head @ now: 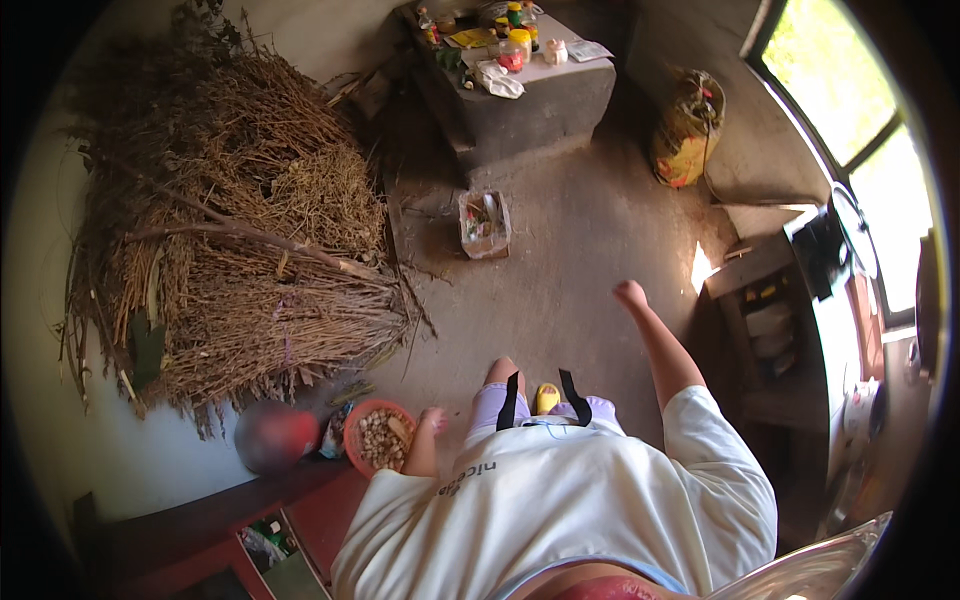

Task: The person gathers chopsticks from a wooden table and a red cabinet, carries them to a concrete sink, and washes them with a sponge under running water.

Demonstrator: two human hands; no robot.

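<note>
My left hand (pixel 433 421) hangs low at my side, beside a red plastic basket (pixel 354 459). Small pale bulbs, seemingly garlic (pixel 377 439), fill much of the basket, and a tan piece lies on top. The left fingers are too blurred to make out. Out to the right, above the concrete floor (pixel 555 277), my right hand (pixel 630 294) looks curled, with nothing visible in it. An open cardboard box (pixel 484 251) with mixed litter inside stands on the floor ahead.
Dry brushwood bundles (pixel 262 300) are heaped at left. A block counter (pixel 540 105) holds jars and bottles. A stuffed sack (pixel 686 135) leans by the right wall. Along the right side runs a shelf unit (pixel 739 277) below the window. A red cabinet (pixel 322 510) stands at lower left.
</note>
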